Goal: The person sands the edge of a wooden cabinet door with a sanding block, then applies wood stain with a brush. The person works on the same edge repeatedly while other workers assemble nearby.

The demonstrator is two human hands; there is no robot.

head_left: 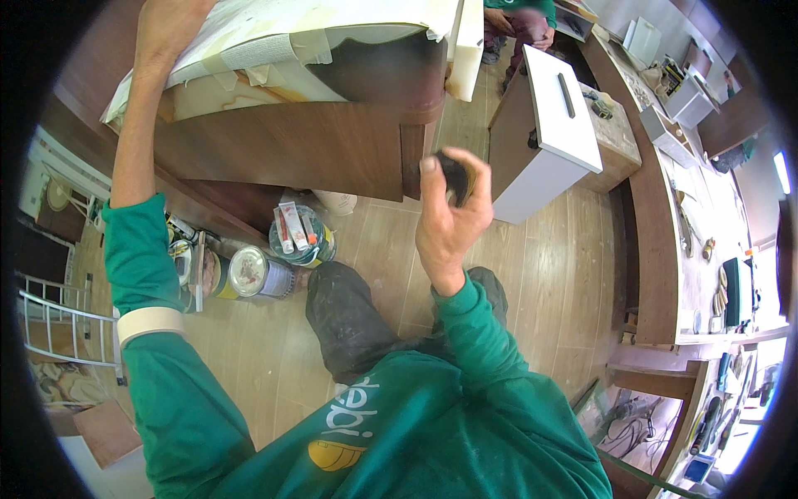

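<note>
My right hand (453,220) is raised beside the corner of a brown wood-grain cabinet (283,145). Its thumb and fingers close around a dark, rounded palm-sized object (455,176), whose exact kind I cannot make out. Paper sheeting (249,33) covers the cabinet top, with masking tape (266,65) stuck along its edge. At the far left, my left hand (170,29) rests on that covering, its fingers cut off by the picture's edge. A roll of pale tape (151,325) encircles my left sleeve.
Paint cans (249,273) and a bucket (320,247) with tubes on its lid stand below the cabinet. Right of it is a white-fronted drawer unit (553,125). Another person's hand (544,39) shows beyond. A long workbench (694,249) with tools lines the right; a white metal rack (66,320) stands left.
</note>
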